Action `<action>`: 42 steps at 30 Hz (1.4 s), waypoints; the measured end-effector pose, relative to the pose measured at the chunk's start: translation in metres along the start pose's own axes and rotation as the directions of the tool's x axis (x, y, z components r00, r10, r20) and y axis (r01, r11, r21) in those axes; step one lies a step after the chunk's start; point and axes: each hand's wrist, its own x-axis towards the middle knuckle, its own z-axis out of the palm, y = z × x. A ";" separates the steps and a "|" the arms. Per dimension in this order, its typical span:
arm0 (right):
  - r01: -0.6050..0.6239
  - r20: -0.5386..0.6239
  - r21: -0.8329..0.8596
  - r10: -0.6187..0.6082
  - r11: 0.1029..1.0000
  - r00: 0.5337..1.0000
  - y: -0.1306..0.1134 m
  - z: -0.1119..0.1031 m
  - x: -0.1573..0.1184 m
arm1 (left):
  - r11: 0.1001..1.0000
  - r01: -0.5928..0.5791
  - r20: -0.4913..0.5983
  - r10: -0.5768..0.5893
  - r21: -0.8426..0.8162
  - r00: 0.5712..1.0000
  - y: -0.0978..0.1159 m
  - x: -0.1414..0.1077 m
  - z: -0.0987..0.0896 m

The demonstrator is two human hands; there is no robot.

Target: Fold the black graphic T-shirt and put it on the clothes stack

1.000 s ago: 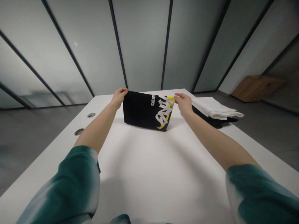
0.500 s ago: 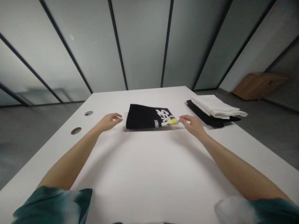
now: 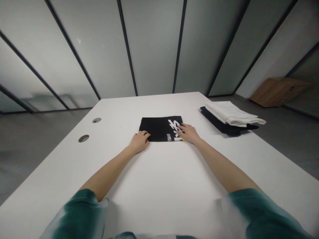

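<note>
A folded black T-shirt (image 3: 158, 127) with white lettering and a bit of yellow print lies flat on the white table (image 3: 159, 172). My left hand (image 3: 139, 141) rests on its near left corner, fingers stretched onto the fabric. On the right side, my right hand (image 3: 188, 133) lies over the print with its fingers spread, covering part of the lettering. Both palms face down and press on the cloth without gripping it.
At the right edge of the table is a stack of folded cloth: a white piece (image 3: 230, 113) on top of a black piece (image 3: 219, 124). Two round cable holes (image 3: 83, 138) sit on the left. Frosted glass panels (image 3: 152, 49) stand behind the table.
Both hands have moved inward and come down onto the T-shirt. Its raised left part now lies flat, and the whole piece sits slightly closer to me.
</note>
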 end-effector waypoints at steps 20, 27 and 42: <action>0.127 -0.039 0.191 -0.122 0.973 0.992 -0.010 -0.003 -0.014 | 0.950 0.257 -0.070 -0.272 -0.178 0.960 -0.024 0.029 0.019; 0.201 -0.053 0.086 -0.197 0.976 0.979 -0.018 -0.008 -0.015 | 0.947 0.274 -0.049 -0.286 -0.165 0.957 -0.031 0.031 0.021; 0.050 -0.130 0.709 0.061 0.703 0.990 -0.023 -0.006 -0.013 | 0.952 0.234 -0.078 -0.253 -0.198 0.964 -0.031 0.031 0.023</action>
